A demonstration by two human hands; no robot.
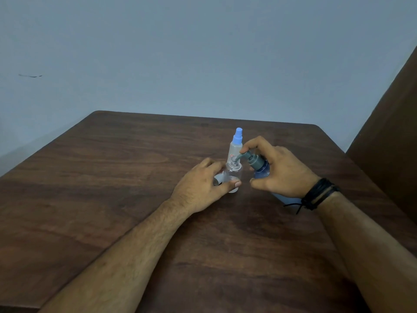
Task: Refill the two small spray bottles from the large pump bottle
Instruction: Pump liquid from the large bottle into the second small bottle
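Dark wood-grain table [112, 199] with a dull sheen; clear glossy plastic open bottle [234, 175]; matt grey plastic pump head [253, 160].

Two small clear spray bottles stand on one wooden table [112, 177]: one capped bottle [235, 146] with a blue spray top, and one open bottle [233, 175] without its top. There is one large blue pump bottle [261, 171] with a grey pump. One loose grey cap [60, 181] shows. Two hands are in view, one left hand [203, 188] and one right hand [282, 170], and the right wrist wears one black cord bracelet [318, 195].
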